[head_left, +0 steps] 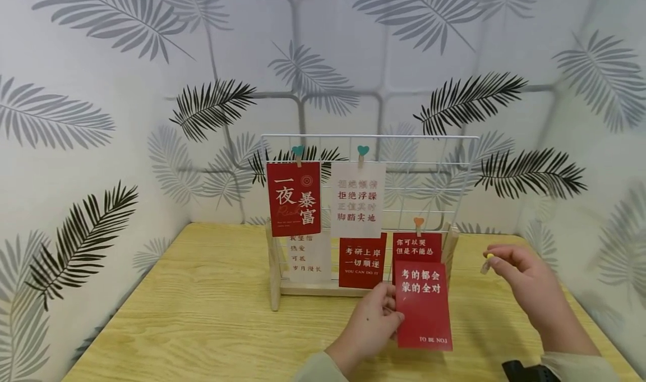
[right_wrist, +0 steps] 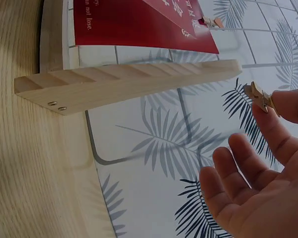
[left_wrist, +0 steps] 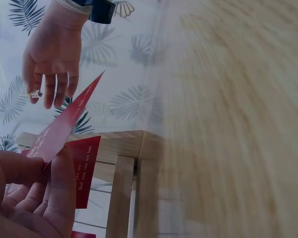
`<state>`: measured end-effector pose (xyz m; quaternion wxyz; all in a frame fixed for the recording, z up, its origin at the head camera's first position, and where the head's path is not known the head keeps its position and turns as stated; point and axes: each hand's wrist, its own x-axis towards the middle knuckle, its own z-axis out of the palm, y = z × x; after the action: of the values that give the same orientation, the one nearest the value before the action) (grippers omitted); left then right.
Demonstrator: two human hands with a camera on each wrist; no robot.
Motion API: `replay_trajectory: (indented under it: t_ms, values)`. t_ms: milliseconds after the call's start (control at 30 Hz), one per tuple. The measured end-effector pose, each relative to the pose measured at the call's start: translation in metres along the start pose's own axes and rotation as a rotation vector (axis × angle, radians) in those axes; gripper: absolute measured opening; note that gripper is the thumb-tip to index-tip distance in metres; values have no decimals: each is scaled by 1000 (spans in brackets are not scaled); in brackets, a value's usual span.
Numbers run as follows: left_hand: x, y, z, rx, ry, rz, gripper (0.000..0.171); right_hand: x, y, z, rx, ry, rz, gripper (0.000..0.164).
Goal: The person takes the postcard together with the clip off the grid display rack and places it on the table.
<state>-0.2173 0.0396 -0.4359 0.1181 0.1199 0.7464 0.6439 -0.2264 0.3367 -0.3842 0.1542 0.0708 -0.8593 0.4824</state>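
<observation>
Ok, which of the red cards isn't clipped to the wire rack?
The red card nearest the camera, marked TO BE NO.1 at the bottom. The left hand pinches its left edge in front of the rack; the other red cards hang on the rack behind it.

The left hand [head_left: 370,323] pinched a red card [head_left: 423,305] upright before the wire grid rack [head_left: 370,213]; at three o'clock of it, the right hand [head_left: 527,284] held a small clip [head_left: 487,262]
</observation>
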Motion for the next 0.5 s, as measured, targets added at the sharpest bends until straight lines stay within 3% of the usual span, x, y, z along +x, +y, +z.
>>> replay_trajectory:
  t_ms: [300,500]
  values:
    - [2,-8,-2,1,-51,-6,30,3,20,2,-56,-127,127,39]
    - [2,-14,-1,13,-60,-33,30,4,38,7,-44,-242,169,33]
